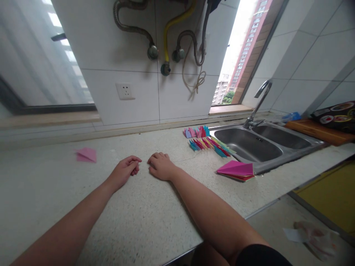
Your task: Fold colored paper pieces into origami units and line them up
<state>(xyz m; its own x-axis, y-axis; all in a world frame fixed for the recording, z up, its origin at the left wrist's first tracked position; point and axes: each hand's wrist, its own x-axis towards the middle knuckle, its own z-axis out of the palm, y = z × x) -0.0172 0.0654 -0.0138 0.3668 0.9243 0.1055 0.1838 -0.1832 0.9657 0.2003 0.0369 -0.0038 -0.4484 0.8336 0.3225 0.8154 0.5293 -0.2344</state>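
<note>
Both my hands rest on the speckled countertop [144, 218], close together near its middle. My left hand [125, 170] lies with its fingers curled under, nothing visible in it. My right hand [160, 165] is also curled into a loose fist, knuckles up, holding nothing I can see. To the right of my right hand lies a stack of folded pink paper [236, 170]. Further back, rows of small folded paper pieces in several colours [208, 142] sit beside the sink. A single folded pink paper [87, 154] lies apart at the left.
A steel double sink [288, 150] with a tap [260, 99] takes up the right of the counter. A wooden board [318, 131] lies beyond it. A wall socket [125, 91] and hoses [166, 44] are on the tiled wall. Crumpled litter [316, 236] lies on the floor.
</note>
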